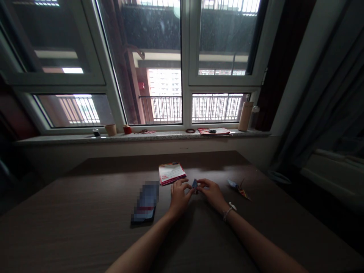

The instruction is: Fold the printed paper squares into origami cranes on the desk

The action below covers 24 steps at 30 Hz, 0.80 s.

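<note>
Both hands meet over the table, pinching a small bluish piece of folded paper (pixel 195 183) between them. My left hand (pixel 180 195) grips its left side with thumb and forefinger. From the right, my right hand (pixel 212 192) pinches the same piece; a bracelet circles that wrist. The folds are too small to make out. Just beyond my left hand lies a stack of printed paper sheets (pixel 171 173) with red edges. To the right of my right hand rests another folded paper piece (pixel 239 189), blue at one end and red and yellow at the other.
A phone (pixel 145 203) with a blurred screen lies left of my left hand on the brown table (pixel 85 212). Along the windowsill (pixel 170 135) stand a paper cup (pixel 110 130), a red spool-like object (pixel 127 129), scissors (pixel 212 131) on red papers and a tan bottle (pixel 245 116).
</note>
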Each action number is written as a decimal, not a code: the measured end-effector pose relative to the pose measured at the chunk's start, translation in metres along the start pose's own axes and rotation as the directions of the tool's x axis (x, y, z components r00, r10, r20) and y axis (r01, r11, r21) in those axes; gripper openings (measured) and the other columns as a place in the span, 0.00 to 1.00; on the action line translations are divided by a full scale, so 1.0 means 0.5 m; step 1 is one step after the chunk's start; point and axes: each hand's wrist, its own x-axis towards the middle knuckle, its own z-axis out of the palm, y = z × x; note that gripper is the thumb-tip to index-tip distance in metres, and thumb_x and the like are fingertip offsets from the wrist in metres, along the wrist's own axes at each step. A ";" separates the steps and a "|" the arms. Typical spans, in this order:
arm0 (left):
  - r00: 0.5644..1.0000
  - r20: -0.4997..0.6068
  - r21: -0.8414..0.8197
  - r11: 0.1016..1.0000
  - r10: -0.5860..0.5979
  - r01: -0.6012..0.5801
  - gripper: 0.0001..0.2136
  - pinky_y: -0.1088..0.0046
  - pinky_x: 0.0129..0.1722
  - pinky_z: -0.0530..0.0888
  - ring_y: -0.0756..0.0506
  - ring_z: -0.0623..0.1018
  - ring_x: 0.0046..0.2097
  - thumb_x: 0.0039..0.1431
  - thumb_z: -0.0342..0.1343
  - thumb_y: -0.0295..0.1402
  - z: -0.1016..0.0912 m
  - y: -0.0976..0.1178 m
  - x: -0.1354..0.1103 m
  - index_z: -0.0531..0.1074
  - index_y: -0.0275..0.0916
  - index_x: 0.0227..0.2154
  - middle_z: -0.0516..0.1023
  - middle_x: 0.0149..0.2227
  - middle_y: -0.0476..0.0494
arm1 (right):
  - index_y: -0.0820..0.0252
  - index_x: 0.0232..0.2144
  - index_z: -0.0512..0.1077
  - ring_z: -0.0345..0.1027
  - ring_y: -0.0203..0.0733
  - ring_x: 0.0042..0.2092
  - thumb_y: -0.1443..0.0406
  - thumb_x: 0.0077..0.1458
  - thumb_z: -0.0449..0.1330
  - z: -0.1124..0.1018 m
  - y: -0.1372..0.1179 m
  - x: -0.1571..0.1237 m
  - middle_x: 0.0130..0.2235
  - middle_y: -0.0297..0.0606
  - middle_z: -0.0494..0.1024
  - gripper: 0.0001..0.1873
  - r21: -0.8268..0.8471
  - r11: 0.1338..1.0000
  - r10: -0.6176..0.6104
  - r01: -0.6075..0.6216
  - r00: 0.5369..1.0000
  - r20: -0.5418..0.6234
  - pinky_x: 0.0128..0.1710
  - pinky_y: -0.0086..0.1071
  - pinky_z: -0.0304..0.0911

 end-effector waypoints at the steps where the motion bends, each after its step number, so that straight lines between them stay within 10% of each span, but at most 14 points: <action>1: 1.000 -0.010 -0.015 1.000 0.002 -0.002 0.03 0.58 0.57 0.63 0.42 0.70 0.55 0.55 0.60 0.33 0.000 0.000 0.001 0.78 0.44 0.29 0.76 0.49 0.45 | 0.59 0.39 0.77 0.75 0.46 0.41 0.60 0.50 0.60 0.000 0.002 0.001 0.36 0.40 0.82 0.14 -0.015 1.000 -0.008 0.008 1.000 0.020 0.48 0.39 0.64; 24: 0.998 0.026 -0.160 0.986 0.050 -0.045 0.10 0.60 0.56 0.65 0.41 0.74 0.53 0.52 0.60 0.36 -0.002 -0.013 0.005 0.79 0.44 0.38 0.81 0.44 0.46 | 0.59 0.32 0.77 0.74 0.45 0.43 0.55 0.51 0.59 0.000 0.009 0.002 0.37 0.40 0.82 0.14 -0.005 1.000 -0.004 0.005 0.999 0.034 0.48 0.37 0.64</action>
